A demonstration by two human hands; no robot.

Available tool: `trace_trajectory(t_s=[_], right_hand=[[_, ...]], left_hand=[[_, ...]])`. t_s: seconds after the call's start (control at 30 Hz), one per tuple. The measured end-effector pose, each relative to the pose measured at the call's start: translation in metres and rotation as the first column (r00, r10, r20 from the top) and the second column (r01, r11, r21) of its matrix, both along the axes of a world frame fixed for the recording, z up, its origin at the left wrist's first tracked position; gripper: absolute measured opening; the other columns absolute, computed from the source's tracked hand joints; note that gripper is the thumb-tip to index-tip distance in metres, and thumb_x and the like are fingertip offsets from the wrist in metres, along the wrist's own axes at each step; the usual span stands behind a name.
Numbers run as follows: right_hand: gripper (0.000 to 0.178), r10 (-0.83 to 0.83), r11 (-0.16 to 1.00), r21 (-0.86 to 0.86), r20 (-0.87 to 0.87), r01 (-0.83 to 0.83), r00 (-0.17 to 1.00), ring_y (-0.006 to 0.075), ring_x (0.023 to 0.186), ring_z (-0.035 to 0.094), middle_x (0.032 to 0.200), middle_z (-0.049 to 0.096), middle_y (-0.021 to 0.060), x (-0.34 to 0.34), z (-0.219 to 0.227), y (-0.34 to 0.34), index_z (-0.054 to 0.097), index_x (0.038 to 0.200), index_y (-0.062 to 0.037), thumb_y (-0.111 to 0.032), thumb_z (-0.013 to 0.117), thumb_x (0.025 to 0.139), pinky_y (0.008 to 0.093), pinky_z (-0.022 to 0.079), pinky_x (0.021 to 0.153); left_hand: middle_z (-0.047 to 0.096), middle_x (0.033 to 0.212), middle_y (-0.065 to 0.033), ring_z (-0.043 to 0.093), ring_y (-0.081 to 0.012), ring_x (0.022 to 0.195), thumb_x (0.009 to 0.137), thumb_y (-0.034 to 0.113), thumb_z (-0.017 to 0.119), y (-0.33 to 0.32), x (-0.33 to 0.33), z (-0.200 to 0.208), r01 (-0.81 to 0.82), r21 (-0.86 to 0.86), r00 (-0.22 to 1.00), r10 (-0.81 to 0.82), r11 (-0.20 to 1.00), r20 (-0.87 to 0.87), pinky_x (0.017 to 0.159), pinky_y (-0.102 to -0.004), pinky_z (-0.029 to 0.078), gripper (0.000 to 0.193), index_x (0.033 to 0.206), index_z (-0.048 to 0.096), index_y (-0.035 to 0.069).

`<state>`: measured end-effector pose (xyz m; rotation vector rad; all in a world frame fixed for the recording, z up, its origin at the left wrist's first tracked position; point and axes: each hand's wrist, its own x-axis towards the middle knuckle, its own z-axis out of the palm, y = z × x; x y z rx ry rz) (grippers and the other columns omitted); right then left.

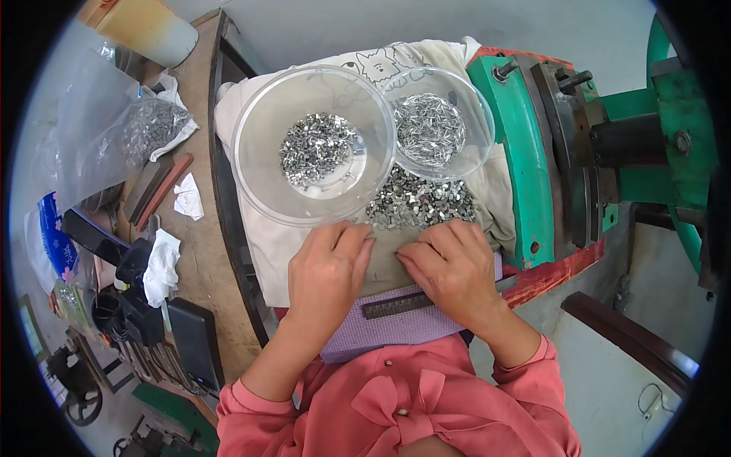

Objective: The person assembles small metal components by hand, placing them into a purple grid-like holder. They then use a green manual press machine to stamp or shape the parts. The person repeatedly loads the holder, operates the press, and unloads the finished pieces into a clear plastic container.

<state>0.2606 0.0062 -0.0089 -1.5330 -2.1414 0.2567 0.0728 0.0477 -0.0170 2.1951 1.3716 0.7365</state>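
A pile of small shiny metal pieces (420,201) lies on a pale cloth, just beyond my hands. My left hand (326,263) is at the pile's near left side, below the rim of a large clear round tub (242,171). Its fingers are bent and pressed together, and whatever they pinch is too small to make out. At the near right side, my right hand (455,266) brings thumb and fingertips together; anything between them is hidden. The large tub contains short metal pieces (316,146). A smaller clear bowl (486,126) beside it holds thin metal pins (430,131).
Nearest my body, a dark toothed strip (397,305) rests on a purple textured mat (434,326). A green machine (525,175) with bolts stands close on the right. The wooden bench (217,278) at left carries a plastic bag (95,122), crumpled tissues (161,266) and a black box (194,343).
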Motion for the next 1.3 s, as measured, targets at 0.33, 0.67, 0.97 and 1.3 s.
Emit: trace_trajectory(t_s=[0.33, 0.67, 0.97, 1.3], right_hand=[[0.015, -0.075, 0.997, 0.024, -0.014, 0.076, 0.997, 0.0238, 0.081, 0.058, 0.084, 0.059, 0.0026, 0.011, 0.016, 0.006, 0.069, 0.087, -0.0111, -0.010, 0.079, 0.075, 0.0377, 0.043, 0.071], [0.021, -0.197, 0.952, 0.250, 0.064, 0.176, 0.978, 0.0252, 0.082, 0.060, 0.086, 0.062, 0.0031, 0.032, 0.035, 0.062, 0.074, 0.094, -0.0105, -0.008, 0.081, 0.075, 0.0387, 0.043, 0.070], [0.018, 0.083, 0.994, 0.069, -0.018, -0.082, 0.996, 0.0230, 0.083, 0.058, 0.084, 0.058, 0.0024, -0.005, 0.002, 0.029, 0.074, 0.089, -0.0110, -0.008, 0.075, 0.072, 0.0359, 0.047, 0.071], [0.011, 0.046, 0.998, 0.051, 0.043, -0.048, 0.998, 0.0249, 0.088, 0.057, 0.088, 0.057, 0.0035, -0.011, 0.003, 0.035, 0.067, 0.079, -0.0087, -0.008, 0.076, 0.072, 0.0380, 0.047, 0.074]], left_hand=[[0.059, 0.079, -0.0075, 0.063, -0.0274, 0.071, 0.077, 0.004, 0.077, -0.006, -0.011, 0.005, 0.038, -0.005, 0.994, -0.038, 0.999, -0.103, 0.060, -0.0390, 0.050, 0.014, 0.084, 0.065, 0.006], [0.060, 0.087, -0.0104, 0.063, -0.0279, 0.073, 0.079, -0.001, 0.074, -0.013, -0.040, 0.008, 0.078, -0.205, 0.996, -0.067, 0.976, 0.060, 0.063, -0.0375, 0.050, 0.016, 0.092, 0.066, 0.003], [0.059, 0.089, -0.0109, 0.063, -0.0307, 0.078, 0.080, -0.002, 0.073, -0.014, -0.049, 0.002, 0.090, -0.285, 0.988, -0.048, 0.954, 0.149, 0.067, -0.0407, 0.050, 0.014, 0.092, 0.069, 0.002], [0.059, 0.086, -0.0066, 0.062, -0.0238, 0.072, 0.078, 0.000, 0.076, -0.008, -0.046, -0.002, 0.152, -0.174, 0.984, -0.133, 0.973, 0.116, 0.061, -0.0357, 0.049, 0.015, 0.092, 0.071, 0.004]])
